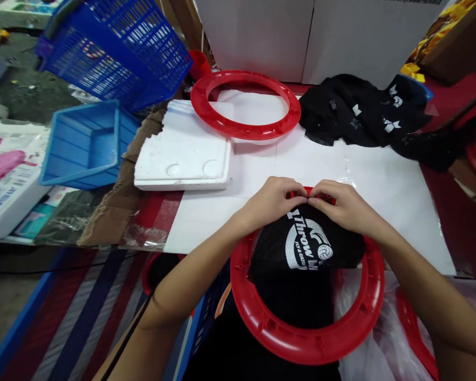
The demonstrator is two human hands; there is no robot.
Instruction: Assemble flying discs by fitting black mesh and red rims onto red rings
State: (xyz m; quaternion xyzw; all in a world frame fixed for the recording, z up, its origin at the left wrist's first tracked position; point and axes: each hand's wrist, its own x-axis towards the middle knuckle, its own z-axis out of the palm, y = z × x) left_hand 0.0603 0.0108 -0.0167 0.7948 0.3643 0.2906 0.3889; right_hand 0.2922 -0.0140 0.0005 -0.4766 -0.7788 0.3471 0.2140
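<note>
A red plastic ring (307, 338) hangs over the table's front edge, tilted toward me. Black mesh fabric (269, 248) with a white printed logo lies across its upper part. At the ring's far rim, my left hand (280, 198) pinches the mesh edge against the plastic, thumb and fingers closed. Right beside it, my right hand (337, 203) does the same, the two sets of fingertips almost touching. Between and under the fingers a little of the red rim shows. The fabric's exact edge under the fingertips is hidden.
A second red ring (246, 129) rests partly on a white foam block (186, 153). Black mesh pieces (349, 111) are heaped at the back right. To the left are a light blue bin (79, 169) and a blue basket (122, 53). Clear plastic bags (388, 338) lie at lower right.
</note>
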